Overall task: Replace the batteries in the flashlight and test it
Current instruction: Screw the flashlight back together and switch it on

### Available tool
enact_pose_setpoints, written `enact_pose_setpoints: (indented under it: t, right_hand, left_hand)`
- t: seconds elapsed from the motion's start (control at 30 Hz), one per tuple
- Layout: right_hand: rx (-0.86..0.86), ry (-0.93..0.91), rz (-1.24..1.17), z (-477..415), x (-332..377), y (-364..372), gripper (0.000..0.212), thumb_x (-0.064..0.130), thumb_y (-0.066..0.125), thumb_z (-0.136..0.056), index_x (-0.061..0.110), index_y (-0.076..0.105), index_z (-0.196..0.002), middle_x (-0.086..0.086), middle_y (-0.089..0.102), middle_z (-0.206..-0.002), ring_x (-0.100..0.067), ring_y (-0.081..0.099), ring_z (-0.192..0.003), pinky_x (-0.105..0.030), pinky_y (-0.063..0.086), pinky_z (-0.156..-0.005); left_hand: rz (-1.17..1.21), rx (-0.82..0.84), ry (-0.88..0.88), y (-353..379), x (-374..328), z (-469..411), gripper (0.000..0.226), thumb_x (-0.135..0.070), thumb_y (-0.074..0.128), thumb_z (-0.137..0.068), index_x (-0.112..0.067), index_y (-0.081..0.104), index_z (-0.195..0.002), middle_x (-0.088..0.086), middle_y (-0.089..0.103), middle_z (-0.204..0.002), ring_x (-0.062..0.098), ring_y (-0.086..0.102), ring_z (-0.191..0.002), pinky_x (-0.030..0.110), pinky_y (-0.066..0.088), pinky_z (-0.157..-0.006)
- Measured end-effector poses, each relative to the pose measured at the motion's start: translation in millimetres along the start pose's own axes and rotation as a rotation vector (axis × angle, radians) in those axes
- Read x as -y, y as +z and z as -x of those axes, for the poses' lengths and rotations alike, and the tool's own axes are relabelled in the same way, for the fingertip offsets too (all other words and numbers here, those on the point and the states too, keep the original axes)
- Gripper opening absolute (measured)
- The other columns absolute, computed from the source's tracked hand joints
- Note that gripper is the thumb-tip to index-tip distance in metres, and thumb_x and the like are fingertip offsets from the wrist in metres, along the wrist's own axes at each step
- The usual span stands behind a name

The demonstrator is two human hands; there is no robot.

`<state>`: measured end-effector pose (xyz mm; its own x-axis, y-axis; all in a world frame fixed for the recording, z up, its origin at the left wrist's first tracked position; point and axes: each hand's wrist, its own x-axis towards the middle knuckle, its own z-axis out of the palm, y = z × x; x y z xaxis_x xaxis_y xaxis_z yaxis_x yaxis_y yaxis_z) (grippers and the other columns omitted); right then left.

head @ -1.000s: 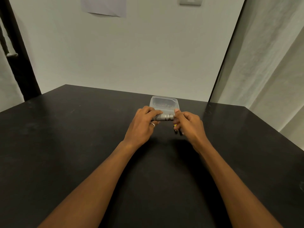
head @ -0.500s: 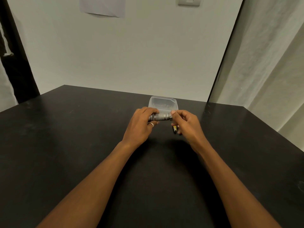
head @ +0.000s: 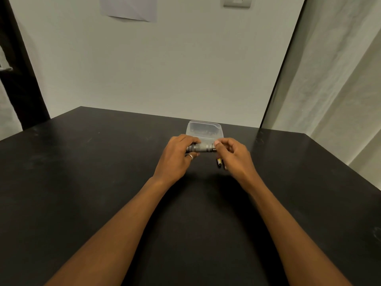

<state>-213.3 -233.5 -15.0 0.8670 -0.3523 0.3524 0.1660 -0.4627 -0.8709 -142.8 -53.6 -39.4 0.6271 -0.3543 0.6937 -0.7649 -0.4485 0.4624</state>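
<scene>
Two bare forearms reach forward over the dark tabletop (head: 82, 182), and the hands meet above it near its far edge. The left hand (head: 177, 155) grips the metal flashlight (head: 201, 148) around one end, fingers curled over the barrel. The flashlight lies level, with its long axis running left to right between the hands. The right hand (head: 235, 155) is closed narrow: its thumb and forefinger pinch at the flashlight's right-hand end, while its lower fingers hold a small yellow-and-black battery (head: 219, 162) just below that end. Whether a cap or another cell sits under the pinch is too small to tell.

The end being worked faces the right hand, so anything going in or screwing on probably has to travel leftward along that axis while the left hand steadies the body.

Just behind the hands a clear plastic container (head: 204, 129) stands on the tabletop, its contents unclear. On the wall beyond are a paper sheet (head: 128, 7) and a switch plate (head: 237, 2).
</scene>
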Motion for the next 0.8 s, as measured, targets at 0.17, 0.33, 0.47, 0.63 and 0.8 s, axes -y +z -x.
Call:
enact_pose_setpoints:
  t: [0.17,0.33,0.47,0.63,0.8]
  right_hand:
    - [0.072,-0.023,-0.077,-1.5,-0.4,-3.1,0.020,0.012,0.069,-0.095,0.016,0.071,-0.115,-0.002,0.073,-0.098,-0.007,0.066,-0.077,-0.016,0.051,-0.055]
    - [0.040,-0.006,0.015,-1.8,-2.0,-2.3,0.018,0.032,0.064,-0.100,0.017,0.075,-0.096,0.001,0.071,-0.075,-0.003,0.058,-0.058,-0.019,0.046,-0.051]
    - [-0.019,-0.026,0.221,0.0,-4.0,2.3,0.042,0.052,0.054,-0.100,0.020,0.071,-0.080,-0.002,0.069,-0.070,-0.004,0.055,-0.057,-0.015,0.042,-0.052]
    - [0.036,-0.008,-0.012,-3.0,-1.6,1.5,0.025,0.024,0.068,-0.097,0.018,0.067,-0.121,0.001,0.072,-0.105,-0.013,0.070,-0.096,-0.028,0.058,-0.084]
    - [0.025,-0.030,0.027,-2.8,-2.7,2.0,0.009,0.022,0.067,-0.097,0.019,0.071,-0.105,0.005,0.073,-0.092,-0.009,0.069,-0.085,-0.023,0.056,-0.075]
  left_hand:
    - [-0.001,-0.004,0.005,0.7,1.4,-0.4,0.036,-0.011,0.079,-0.086,-0.021,0.067,-0.118,-0.004,0.066,-0.112,0.013,0.053,-0.101,0.018,0.040,-0.085]
    - [-0.002,-0.003,0.003,1.8,1.3,-0.7,0.036,-0.011,0.080,-0.085,-0.021,0.067,-0.117,-0.006,0.066,-0.112,0.014,0.053,-0.102,0.014,0.038,-0.084]
    - [0.002,0.001,0.007,2.2,1.3,-1.0,0.037,-0.010,0.080,-0.084,-0.021,0.067,-0.118,-0.005,0.067,-0.113,0.014,0.054,-0.103,0.024,0.044,-0.086]
    - [-0.002,-0.002,0.001,2.1,2.6,-1.3,0.037,-0.011,0.080,-0.085,-0.020,0.067,-0.118,-0.004,0.067,-0.113,0.015,0.054,-0.103,0.023,0.044,-0.087]
    - [-0.009,0.007,0.005,1.7,2.3,-1.0,0.037,-0.011,0.080,-0.085,-0.019,0.067,-0.119,-0.003,0.067,-0.115,0.015,0.054,-0.106,0.023,0.042,-0.089]
